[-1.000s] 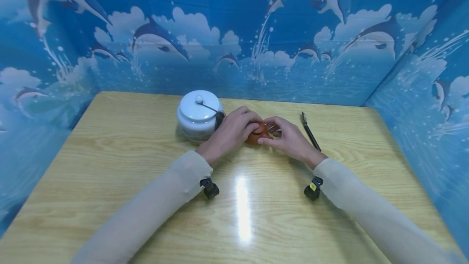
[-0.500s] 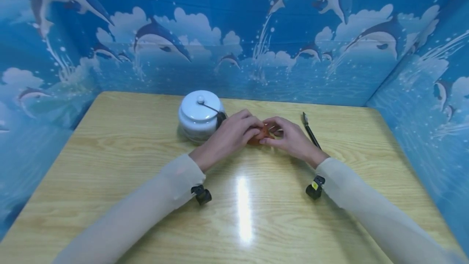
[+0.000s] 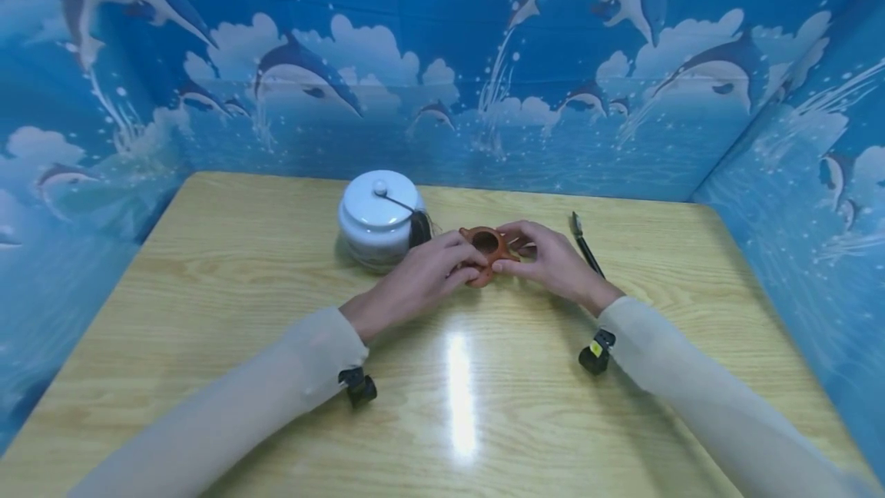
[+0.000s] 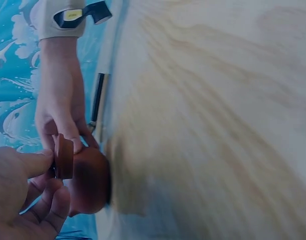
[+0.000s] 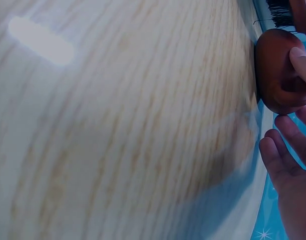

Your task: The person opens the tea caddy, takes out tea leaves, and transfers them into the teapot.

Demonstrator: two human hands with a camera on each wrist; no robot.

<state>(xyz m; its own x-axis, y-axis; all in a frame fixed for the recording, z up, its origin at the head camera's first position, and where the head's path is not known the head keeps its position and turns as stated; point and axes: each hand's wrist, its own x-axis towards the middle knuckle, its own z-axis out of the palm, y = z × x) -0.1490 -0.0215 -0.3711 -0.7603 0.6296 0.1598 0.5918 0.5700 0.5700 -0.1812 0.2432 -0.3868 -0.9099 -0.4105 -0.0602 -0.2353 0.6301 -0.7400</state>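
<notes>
A small reddish-brown clay teapot (image 3: pixel 504 250) stands uncovered on the table, its dark round opening facing up. My left hand (image 3: pixel 429 271) pinches the teapot's lid (image 4: pixel 65 157) between thumb and fingers, tilted on edge just in front of the pot. In the left wrist view the lid overlaps the pot's rounded body (image 4: pixel 91 182). My right hand (image 3: pixel 546 258) holds the pot at its handle side, thumb pressed on the body and the other fingers behind. The right wrist view shows that thumb (image 5: pixel 303 65) on the clay, with the handle loop below it.
Left of the teapot stands a white lidded jar (image 3: pixel 373 229), a dark tassel (image 3: pixel 419 229) hanging from its knob by a cord. A slim black pen-like tool (image 3: pixel 586 250) with a silvery end lies beyond my right wrist. Dolphin-printed curtains (image 3: pixel 442 137) border the table.
My left hand has lifted the lid off the teapot and drawn it left and towards me, baring the opening. My right hand has stayed at the pot.
</notes>
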